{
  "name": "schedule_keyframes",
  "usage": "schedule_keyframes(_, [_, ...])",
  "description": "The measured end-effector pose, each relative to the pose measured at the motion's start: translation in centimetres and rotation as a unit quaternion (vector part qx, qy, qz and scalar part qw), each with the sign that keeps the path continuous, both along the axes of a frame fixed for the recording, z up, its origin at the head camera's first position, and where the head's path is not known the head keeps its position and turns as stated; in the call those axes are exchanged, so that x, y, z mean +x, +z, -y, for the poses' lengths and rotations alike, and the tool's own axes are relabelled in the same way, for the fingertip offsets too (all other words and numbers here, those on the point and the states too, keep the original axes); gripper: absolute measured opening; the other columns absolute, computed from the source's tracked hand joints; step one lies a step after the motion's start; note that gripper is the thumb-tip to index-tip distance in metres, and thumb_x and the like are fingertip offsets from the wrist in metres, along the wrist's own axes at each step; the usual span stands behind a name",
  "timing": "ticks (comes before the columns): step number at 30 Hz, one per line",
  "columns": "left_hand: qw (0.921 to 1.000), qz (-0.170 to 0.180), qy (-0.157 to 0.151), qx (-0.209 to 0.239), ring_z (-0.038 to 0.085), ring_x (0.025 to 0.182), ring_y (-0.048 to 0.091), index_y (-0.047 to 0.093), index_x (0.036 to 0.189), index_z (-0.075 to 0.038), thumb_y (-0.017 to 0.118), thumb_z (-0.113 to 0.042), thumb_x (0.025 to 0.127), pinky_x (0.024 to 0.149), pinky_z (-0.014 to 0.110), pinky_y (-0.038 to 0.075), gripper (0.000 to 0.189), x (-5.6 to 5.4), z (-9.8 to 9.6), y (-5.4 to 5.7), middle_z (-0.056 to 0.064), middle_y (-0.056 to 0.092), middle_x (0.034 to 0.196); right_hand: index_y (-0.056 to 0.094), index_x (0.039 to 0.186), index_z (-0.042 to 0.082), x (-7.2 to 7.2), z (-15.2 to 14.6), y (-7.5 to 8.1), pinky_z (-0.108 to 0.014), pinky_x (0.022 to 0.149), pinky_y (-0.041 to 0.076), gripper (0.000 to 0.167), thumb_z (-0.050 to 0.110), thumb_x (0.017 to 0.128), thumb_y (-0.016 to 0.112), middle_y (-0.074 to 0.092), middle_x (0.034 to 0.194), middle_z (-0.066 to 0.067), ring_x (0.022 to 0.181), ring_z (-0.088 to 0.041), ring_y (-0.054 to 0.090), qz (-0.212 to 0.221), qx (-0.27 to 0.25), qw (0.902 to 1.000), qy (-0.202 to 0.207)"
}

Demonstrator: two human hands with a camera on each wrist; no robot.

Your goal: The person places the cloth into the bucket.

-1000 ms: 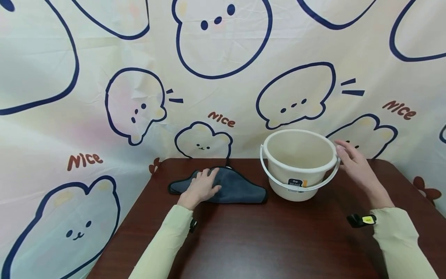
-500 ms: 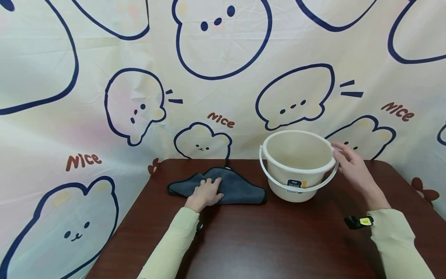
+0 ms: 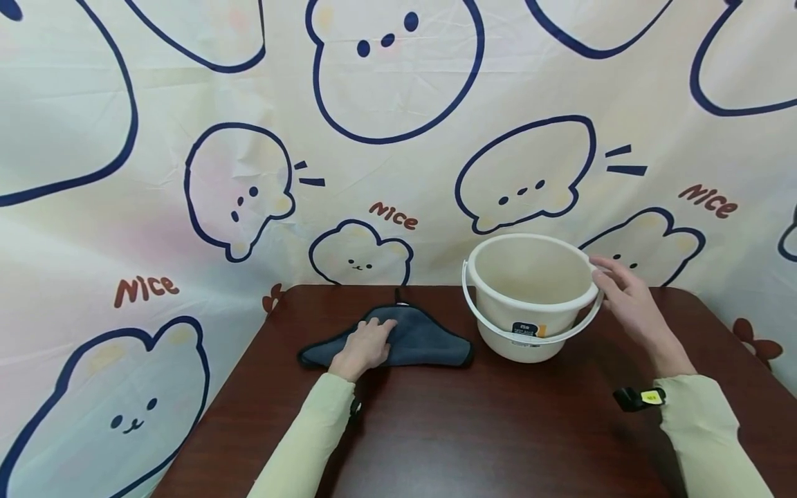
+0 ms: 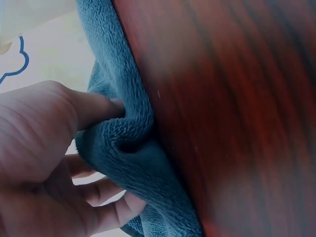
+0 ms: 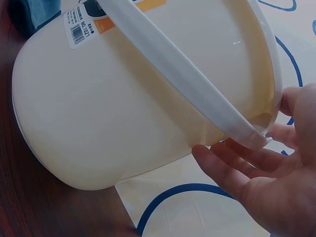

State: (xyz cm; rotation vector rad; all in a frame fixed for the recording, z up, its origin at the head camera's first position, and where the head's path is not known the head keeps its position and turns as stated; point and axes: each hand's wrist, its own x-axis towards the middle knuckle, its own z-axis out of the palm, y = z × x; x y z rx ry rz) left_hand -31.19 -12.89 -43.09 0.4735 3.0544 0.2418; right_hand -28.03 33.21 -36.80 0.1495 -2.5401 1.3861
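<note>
A blue-grey plush cloth (image 3: 423, 339) with a dark border and a hanging loop lies folded on the dark wooden table. My left hand (image 3: 364, 346) is on its middle; in the left wrist view the thumb (image 4: 94, 106) digs into a fold and the other fingers are behind it, pinching the cloth. To the right stands an upright cream bucket (image 3: 526, 318), its white handle (image 3: 548, 339) hanging down in front. My right hand (image 3: 631, 304) touches the bucket's right side at the rim with loosely extended fingers, close to the handle's joint in the right wrist view.
The brown table (image 3: 479, 429) ends at the back against a cream wall cloth (image 3: 386, 166) printed with blue cartoon outlines. A label (image 3: 528, 328) is on the bucket's front. The bucket stands just right of the cloth.
My left hand has shifted slightly right on the cloth, and its fingers have bent more. The cloth's upper folds have flattened and its outline has changed. My right hand has come closer against the bucket rim.
</note>
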Motion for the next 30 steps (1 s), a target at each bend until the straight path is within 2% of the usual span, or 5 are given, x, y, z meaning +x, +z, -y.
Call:
schedule_keyframes(3, [0.9998, -0.016, -0.009, 0.012, 0.036, 0.115, 0.057, 0.053, 0.141, -0.014, 0.056, -0.012, 0.096, 0.095, 0.050, 0.051, 0.044, -0.1, 0.0, 0.0, 0.017, 0.059, 0.131, 0.033, 0.153, 0.019, 0.0, 0.0, -0.1, -0.015, 0.076, 0.051, 0.058, 0.049, 0.103, 0.037, 0.043, 0.146, -0.022, 0.102, 0.006, 0.049, 0.002, 0.002, 1.0000, 0.001])
schedule_keyframes(10, [0.9974, -0.042, -0.017, 0.056, 0.030, 0.103, 0.063, 0.060, 0.135, -0.011, 0.052, -0.005, 0.094, 0.084, 0.044, 0.056, 0.041, -0.3, 0.0, 0.5, 0.017, 0.063, 0.124, 0.033, 0.154, 0.016, -0.1, -0.1, -0.3, -0.014, 0.074, 0.051, 0.058, 0.045, 0.104, 0.037, 0.042, 0.147, -0.024, 0.101, 0.006, 0.049, -0.001, 0.001, 1.0000, 0.004])
schedule_keyframes(17, [0.9930, -0.032, -0.007, 0.113, 0.021, 0.082, 0.054, 0.065, 0.130, -0.013, 0.052, -0.004, 0.094, 0.069, 0.033, 0.048, 0.039, -0.4, 0.2, 1.8, 0.014, 0.062, 0.117, 0.035, 0.153, 0.020, 0.0, 0.1, 0.0, -0.013, 0.073, 0.050, 0.058, 0.049, 0.103, 0.038, 0.043, 0.146, -0.021, 0.101, 0.007, 0.050, -0.002, -0.005, 1.0000, 0.001])
schedule_keyframes(27, [0.9833, -0.048, 0.023, 0.174, 0.022, 0.076, 0.053, 0.069, 0.123, -0.017, 0.054, -0.006, 0.094, 0.064, 0.030, 0.044, 0.035, -0.2, -0.1, 3.8, 0.012, 0.063, 0.113, 0.035, 0.153, 0.015, -0.2, -0.1, -0.3, -0.012, 0.073, 0.051, 0.057, 0.044, 0.104, 0.038, 0.042, 0.145, -0.025, 0.099, 0.010, 0.051, -0.012, -0.007, 0.9999, 0.005])
schedule_keyframes(30, [0.9781, -0.056, 0.028, 0.198, 0.023, 0.076, 0.053, 0.071, 0.120, -0.017, 0.054, -0.005, 0.094, 0.062, 0.030, 0.043, 0.034, -0.1, -0.2, 4.4, 0.011, 0.063, 0.112, 0.035, 0.153, 0.015, -0.3, -0.2, -0.3, -0.013, 0.074, 0.051, 0.057, 0.044, 0.104, 0.038, 0.042, 0.145, -0.024, 0.099, 0.009, 0.051, -0.011, -0.008, 0.9999, 0.005])
